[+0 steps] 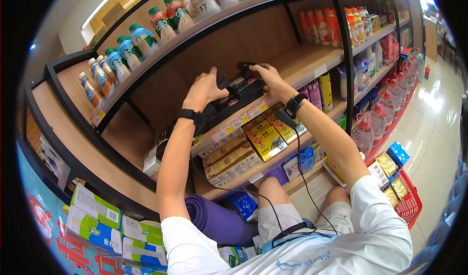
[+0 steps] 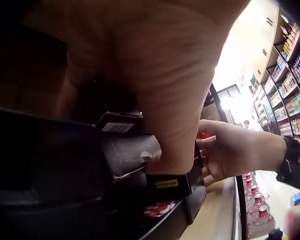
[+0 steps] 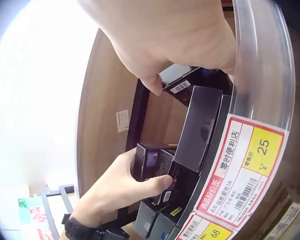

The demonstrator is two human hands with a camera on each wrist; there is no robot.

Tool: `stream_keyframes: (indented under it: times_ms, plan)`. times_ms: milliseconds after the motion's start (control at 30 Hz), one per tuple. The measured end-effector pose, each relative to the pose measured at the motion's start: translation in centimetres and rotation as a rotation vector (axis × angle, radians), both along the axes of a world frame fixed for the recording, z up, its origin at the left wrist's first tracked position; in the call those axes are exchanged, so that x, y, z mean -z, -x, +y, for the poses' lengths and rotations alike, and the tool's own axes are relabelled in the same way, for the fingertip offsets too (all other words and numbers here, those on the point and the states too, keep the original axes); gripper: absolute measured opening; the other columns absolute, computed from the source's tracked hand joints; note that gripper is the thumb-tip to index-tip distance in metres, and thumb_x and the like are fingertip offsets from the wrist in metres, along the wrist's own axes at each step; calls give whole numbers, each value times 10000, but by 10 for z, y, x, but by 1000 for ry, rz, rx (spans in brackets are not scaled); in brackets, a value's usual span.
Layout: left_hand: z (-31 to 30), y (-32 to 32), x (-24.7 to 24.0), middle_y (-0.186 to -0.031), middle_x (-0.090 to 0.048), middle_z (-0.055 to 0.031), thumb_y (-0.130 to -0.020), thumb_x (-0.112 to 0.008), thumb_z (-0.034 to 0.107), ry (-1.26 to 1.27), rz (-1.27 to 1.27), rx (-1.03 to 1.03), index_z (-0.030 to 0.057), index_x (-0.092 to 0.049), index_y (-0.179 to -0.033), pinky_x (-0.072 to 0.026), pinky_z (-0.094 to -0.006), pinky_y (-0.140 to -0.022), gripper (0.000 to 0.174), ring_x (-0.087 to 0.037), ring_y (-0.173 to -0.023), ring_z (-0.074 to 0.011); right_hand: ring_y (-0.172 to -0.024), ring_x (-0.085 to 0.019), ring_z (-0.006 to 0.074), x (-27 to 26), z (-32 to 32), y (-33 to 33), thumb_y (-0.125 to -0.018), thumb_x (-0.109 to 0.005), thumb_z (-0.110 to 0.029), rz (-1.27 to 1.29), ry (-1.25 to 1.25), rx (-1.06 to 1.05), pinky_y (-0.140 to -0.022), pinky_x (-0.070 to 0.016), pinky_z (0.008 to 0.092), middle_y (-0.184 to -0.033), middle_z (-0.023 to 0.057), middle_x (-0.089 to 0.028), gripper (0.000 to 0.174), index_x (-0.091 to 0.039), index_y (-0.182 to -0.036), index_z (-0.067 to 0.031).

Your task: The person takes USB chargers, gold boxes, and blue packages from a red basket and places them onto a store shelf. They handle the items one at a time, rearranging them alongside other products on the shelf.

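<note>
My left hand (image 1: 206, 88) reaches into the middle shelf and grips small black boxes (image 3: 155, 162), thumb on the near side and fingers behind. To its right, my right hand (image 1: 273, 83) holds another black box (image 3: 182, 87) with a white barcode label, pinched between thumb and fingers. Between the hands lies a longer plain black box (image 3: 200, 127) along the shelf's front edge. More dark boxes (image 3: 165, 220) stand beside the left hand, in a low black tray (image 1: 229, 110). In the left wrist view, my left palm hides much of what it grips.
Price tags (image 3: 242, 175) line the shelf's front edge. Drink bottles (image 1: 141, 41) stand on the shelf above, and yellow boxes (image 1: 265, 138) below. A rolled purple mat (image 1: 219, 221) stands by my legs. To the right are a red basket (image 1: 409, 204) and large water bottles (image 1: 363, 133).
</note>
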State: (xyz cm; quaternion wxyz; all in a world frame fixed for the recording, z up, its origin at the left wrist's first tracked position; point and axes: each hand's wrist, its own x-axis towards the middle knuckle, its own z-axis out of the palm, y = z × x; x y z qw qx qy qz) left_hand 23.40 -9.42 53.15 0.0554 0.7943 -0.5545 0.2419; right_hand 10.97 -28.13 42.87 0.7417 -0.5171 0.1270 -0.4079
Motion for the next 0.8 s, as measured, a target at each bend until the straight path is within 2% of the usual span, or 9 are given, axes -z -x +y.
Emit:
stream_keyframes:
  times_ms: [200, 300, 367, 467, 667, 700, 800]
  plan:
    - [9, 0, -13, -1156, -660, -379, -705, -748, 395, 227, 62, -11, -65, -523, -1411, -518, -479, -1027, 872, -637, -1151, -494, -1074, -664, 245, 2, -2, -20, -884, -766, -338, -70, -17, 20, -823, -569, 332, -1215, 203, -652, 716, -504, -1402, 80]
    - [16, 2, -28, -1120, -668, -387, -709, -744, 405, 292, 109, 24, -67, -544, -1373, -514, -482, -1021, 839, -641, -1135, -500, -1130, -643, 250, 7, -4, -32, -863, -777, -367, -29, 141, 103, -893, -546, 351, -1223, 205, -658, 724, -536, -1384, 74]
    - [22, 6, -34, -1072, -687, -374, -723, -738, 413, 320, 119, 44, -62, -576, -1298, -526, -497, -994, 763, -666, -1080, -504, -1112, -652, 251, 5, 0, -32, -851, -782, -382, 19, 163, 164, -908, -536, 357, -1219, 204, -668, 732, -550, -1378, 70]
    - [24, -6, -33, -1013, -708, -346, -742, -728, 416, 357, 75, 68, -52, -575, -1292, -552, -499, -933, 739, -696, -1008, -493, -1055, -675, 244, 1, 7, -32, -843, -786, -380, 66, 194, 194, -894, -540, 357, -1205, 204, -682, 730, -558, -1376, 64]
    - [29, 16, -26, -976, -724, -311, -730, -793, 337, 372, 251, 196, -28, -523, -1314, -581, -462, -847, 740, -733, -956, -457, -916, -699, 225, -4, 17, -37, -836, -791, -358, 67, 162, 235, -818, -563, 349, -1163, 196, -694, 718, -559, -1363, 71]
    - [23, 13, -19, -971, -726, -305, -713, -821, 315, 347, 208, 225, -19, -512, -1305, -585, -447, -849, 747, -741, -953, -444, -905, -700, 221, -4, 17, -37, -835, -792, -356, 64, 147, 235, -806, -566, 347, -1160, 197, -694, 718, -559, -1361, 74]
    - [22, 43, -4, -964, -708, -319, -739, -815, 246, 226, 76, 250, 24, -437, -1380, -588, -498, -819, 776, -717, -924, -478, -915, -699, 220, -2, 13, -42, -838, -788, -370, 0, 90, 212, -801, -568, 344, -1143, 198, -697, 728, -556, -1361, 80]
